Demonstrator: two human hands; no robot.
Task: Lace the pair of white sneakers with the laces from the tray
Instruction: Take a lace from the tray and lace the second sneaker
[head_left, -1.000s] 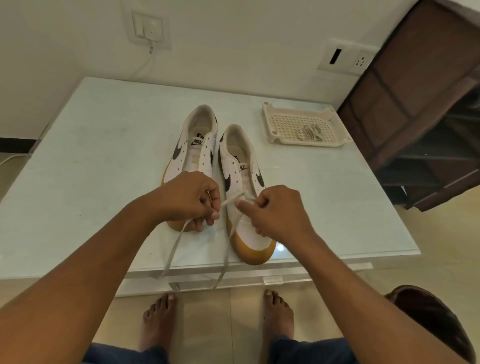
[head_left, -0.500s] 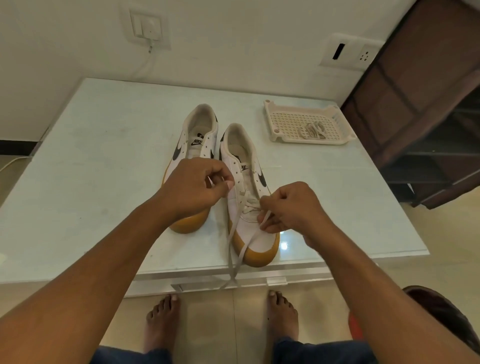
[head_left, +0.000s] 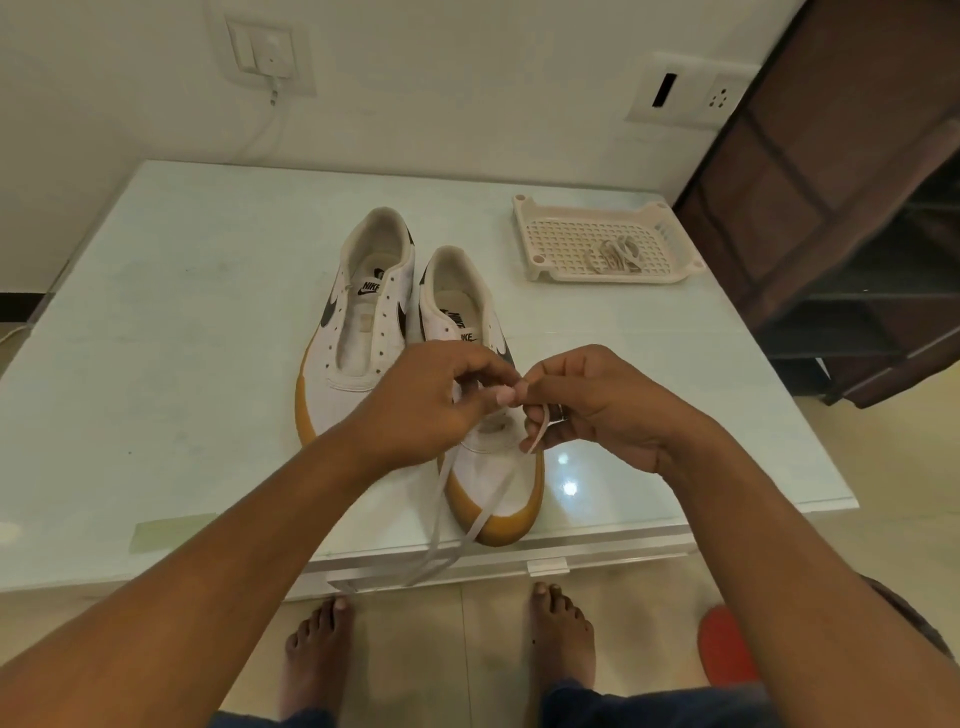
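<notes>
The working lace (head_left: 480, 519) is pinched over the near sneaker (head_left: 501, 470) at the table's (head_left: 156, 322) near edge, and its two ends trail over that edge. There are two sneakers, with the unlaced far sneaker (head_left: 363, 332) just beside the first. One tray (head_left: 524, 228) at the far right corner holds one spare lace (head_left: 615, 253). The left hand (head_left: 415, 400) and right hand (head_left: 597, 410) meet fingertip to fingertip, fingers curled, each gripping the working lace.

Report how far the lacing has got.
Done: little; only the lowest eyelets of the nearer sneaker seem threaded. In hand: left hand and right hand pinch its lace, ends trailing off the table. Left: the farther sneaker, eyelets empty; second lace in the tray.
</notes>
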